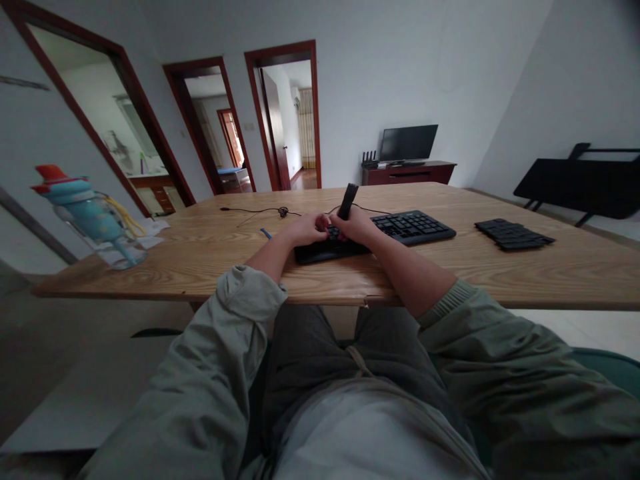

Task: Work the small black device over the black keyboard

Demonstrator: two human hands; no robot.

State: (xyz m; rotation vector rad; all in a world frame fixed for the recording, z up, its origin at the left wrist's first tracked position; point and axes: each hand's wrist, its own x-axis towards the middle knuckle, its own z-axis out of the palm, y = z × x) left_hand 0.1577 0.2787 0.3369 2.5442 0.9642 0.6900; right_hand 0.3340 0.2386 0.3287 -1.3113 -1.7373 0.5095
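The right hand (351, 225) grips a black strip (349, 199), apparently working at the keyboard (414, 227), where steadiness seems needed next; the curled left hand's (306, 231) hold is unclear.

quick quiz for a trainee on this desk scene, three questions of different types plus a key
1. What stands near the left end of the wooden table?
A) a lamp
B) a blue bottle
C) a laptop

2. True or false: the right hand holds a black stick-like object above the keyboard.

3. Fill in: a blue pen-like item lies to the ____ of the keyboard, as the person sees it.

Key: 1. B; 2. true; 3. left
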